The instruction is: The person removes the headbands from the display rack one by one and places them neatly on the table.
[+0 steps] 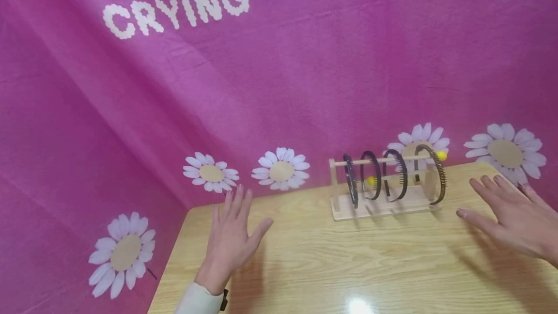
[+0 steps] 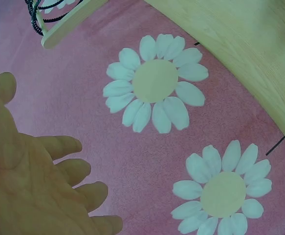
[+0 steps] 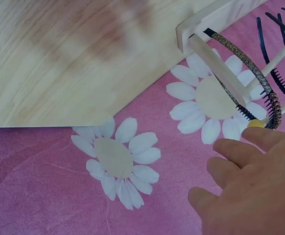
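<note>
A wooden headband rack [image 1: 383, 202] stands toward the back right of the table, with several dark headbands hung along its rods. The rightmost headband [image 1: 442, 178] looks brownish and toothed, beside a yellow ball [image 1: 441, 155] on the rod's end; in the right wrist view this headband [image 3: 245, 58] shows a glittery band. To the left of the rack, my left hand [image 1: 233, 241] is held over the table with fingers straight and thumb spread, holding nothing. My right hand [image 1: 519, 214] hovers right of the rack, fingers extended and likewise holding nothing.
The pale wood-grain table [image 1: 331, 260] has its back edge against a magenta cloth [image 1: 322, 71] printed with white daisies and the word CRYING. Another yellow ball [image 1: 371, 180] sits on the rack's lower rod. A light sleeve [image 1: 200, 299] covers the left wrist.
</note>
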`<state>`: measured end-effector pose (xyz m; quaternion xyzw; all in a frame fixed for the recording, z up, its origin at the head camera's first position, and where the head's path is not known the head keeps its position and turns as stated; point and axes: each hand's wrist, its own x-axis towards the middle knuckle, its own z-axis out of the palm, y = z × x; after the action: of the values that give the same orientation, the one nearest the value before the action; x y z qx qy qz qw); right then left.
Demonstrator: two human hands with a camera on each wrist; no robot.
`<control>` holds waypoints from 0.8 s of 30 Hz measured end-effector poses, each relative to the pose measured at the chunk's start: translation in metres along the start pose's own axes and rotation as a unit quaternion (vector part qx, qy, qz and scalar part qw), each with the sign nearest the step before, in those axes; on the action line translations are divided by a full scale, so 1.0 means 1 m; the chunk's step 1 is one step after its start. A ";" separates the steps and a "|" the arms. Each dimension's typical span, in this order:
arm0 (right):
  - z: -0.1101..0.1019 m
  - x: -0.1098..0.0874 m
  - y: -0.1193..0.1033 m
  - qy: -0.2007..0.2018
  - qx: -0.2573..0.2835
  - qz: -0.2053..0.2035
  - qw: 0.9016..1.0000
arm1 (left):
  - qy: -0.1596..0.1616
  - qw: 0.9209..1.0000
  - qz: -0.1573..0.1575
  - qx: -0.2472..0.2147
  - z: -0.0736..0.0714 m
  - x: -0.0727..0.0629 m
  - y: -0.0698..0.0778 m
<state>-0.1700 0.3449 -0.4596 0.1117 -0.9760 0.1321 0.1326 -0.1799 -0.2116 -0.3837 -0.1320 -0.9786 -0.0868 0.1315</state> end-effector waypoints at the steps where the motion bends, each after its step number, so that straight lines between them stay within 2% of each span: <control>1: 0.000 0.000 0.000 0.000 0.001 -0.003 1.000 | 0.001 1.000 0.000 -0.001 0.000 0.000 0.000; 6: 0.005 0.002 -0.001 -0.011 0.006 -0.009 1.000 | 0.000 1.000 0.003 -0.003 -0.001 0.001 0.002; 10: 0.011 0.006 -0.002 -0.018 0.033 -0.013 0.999 | 0.007 1.000 0.008 -0.006 0.000 0.002 0.003; 15: 0.021 0.009 -0.004 -0.047 0.059 -0.005 0.997 | 0.014 1.000 0.018 -0.013 0.003 0.005 0.006; 24: 0.040 0.012 -0.012 -0.083 0.083 0.009 0.993 | 0.018 0.999 0.018 -0.030 0.003 0.007 0.012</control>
<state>-0.1877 0.3202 -0.4904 0.1243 -0.9703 0.2036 0.0398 -0.1834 -0.1977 -0.3831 -0.1516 -0.9706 -0.1162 0.1467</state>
